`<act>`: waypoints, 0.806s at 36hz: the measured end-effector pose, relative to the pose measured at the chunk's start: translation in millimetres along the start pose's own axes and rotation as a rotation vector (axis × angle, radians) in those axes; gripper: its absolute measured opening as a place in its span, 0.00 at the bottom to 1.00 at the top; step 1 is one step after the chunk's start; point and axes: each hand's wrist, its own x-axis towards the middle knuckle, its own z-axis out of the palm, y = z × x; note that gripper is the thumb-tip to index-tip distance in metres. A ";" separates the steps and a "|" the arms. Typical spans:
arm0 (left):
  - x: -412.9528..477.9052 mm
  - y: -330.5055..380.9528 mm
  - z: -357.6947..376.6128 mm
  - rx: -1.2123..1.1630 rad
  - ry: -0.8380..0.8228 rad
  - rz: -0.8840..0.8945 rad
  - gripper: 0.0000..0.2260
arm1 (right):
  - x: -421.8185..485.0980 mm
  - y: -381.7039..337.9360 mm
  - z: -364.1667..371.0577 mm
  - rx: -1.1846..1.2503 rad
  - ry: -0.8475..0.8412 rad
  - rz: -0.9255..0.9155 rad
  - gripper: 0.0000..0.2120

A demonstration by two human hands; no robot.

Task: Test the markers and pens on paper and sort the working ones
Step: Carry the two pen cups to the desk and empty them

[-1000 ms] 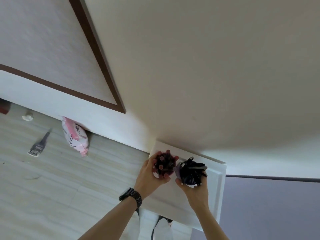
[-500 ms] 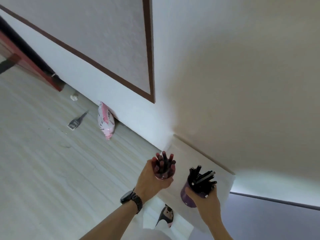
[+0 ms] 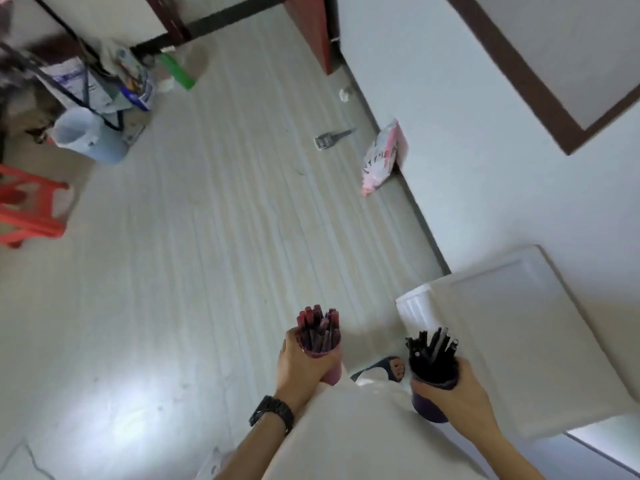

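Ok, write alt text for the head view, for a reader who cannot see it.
Seen from above, a person's left hand grips a pink cup of red-capped pens and the right hand grips a purple cup of black pens. Below lies a pale floor, with a white surface at the right and a pink packet by the wall.

You have drawn both cups back from the white stand (image 3: pixel 519 323): your left hand (image 3: pixel 301 365) holds the pink cup (image 3: pixel 332 374) over the floor, your right hand (image 3: pixel 457 389) the purple cup (image 3: pixel 427 408) beside the stand. Your view has swung down, revealing a red stool (image 3: pixel 27 209) and bucket (image 3: pixel 86 136).
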 end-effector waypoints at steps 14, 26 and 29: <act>-27.5 -143.0 -140.4 -0.561 0.398 -0.242 0.18 | 16.7 -134.0 103.5 -0.601 -0.331 -0.235 0.22; 5.4 -202.7 -261.3 -0.692 0.538 -0.250 0.20 | 2.2 -205.7 284.1 -0.378 -0.322 -0.171 0.40; 15.9 -211.0 -284.2 -0.722 0.570 -0.300 0.24 | 2.5 -224.7 312.2 -0.378 -0.337 -0.184 0.33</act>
